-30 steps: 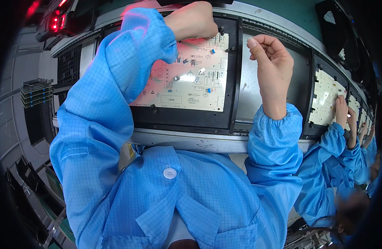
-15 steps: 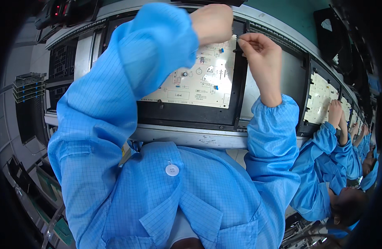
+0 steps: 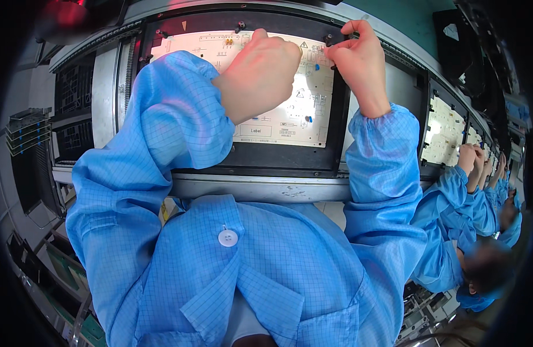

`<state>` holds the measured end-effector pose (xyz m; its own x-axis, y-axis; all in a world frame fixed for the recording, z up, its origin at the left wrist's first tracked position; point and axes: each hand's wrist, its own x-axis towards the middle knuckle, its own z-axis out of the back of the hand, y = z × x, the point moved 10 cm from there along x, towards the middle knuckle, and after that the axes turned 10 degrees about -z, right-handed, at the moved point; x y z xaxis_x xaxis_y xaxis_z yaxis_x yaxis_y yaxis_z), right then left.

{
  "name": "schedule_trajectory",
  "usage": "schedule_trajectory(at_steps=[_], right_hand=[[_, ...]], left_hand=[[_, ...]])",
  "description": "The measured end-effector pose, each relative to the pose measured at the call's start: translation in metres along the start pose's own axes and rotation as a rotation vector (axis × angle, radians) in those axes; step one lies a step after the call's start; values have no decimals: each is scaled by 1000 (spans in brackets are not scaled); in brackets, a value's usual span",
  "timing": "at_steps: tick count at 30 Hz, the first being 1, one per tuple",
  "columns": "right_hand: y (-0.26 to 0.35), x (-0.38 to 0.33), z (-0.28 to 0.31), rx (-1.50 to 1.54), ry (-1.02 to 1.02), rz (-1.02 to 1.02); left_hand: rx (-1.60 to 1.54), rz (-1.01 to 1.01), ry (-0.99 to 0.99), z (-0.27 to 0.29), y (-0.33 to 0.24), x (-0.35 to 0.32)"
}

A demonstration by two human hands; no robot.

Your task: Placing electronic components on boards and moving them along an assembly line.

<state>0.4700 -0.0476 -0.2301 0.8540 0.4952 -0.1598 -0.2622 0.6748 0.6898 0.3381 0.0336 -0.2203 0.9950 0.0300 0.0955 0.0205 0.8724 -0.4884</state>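
Observation:
A cream-coloured circuit board with printed markings and a few small blue and yellow parts lies in a black frame. My left hand is over the middle of the board, back of the hand up and fingers curled. Its fingertips are hidden, so whatever they hold cannot be seen. By the board's far right corner, my right hand has thumb and forefinger pinched together close to a black clip. Anything between those fingertips is too small to make out. A blue disc-shaped component stands near the right hand.
The frame sits on a metal-edged conveyor rail in front of me. Further right, co-workers in blue smocks reach over similar boards. At the left stand stacked boards and black racks. Red light glows at the upper left.
My left hand has come back from the frame's far edge to the middle of the board. My right hand stays near the same corner, slightly higher in view. A red glow has appeared.

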Motion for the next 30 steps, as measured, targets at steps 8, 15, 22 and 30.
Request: schedule_trajectory(at_steps=[8,15,22,30], right_hand=[[33,-25,8,-262,-240,161],[43,-93,-12,-84,133,518],[34,-101,-20,-130,68,529],[10,-83,11,87,-55,369]], left_hand=[[-402,137,-162,33,30,10],[-436,260,-74,21,38,37],[-372,225,-29,-2,39,56],[-310,224,-15,-1,33,59]])
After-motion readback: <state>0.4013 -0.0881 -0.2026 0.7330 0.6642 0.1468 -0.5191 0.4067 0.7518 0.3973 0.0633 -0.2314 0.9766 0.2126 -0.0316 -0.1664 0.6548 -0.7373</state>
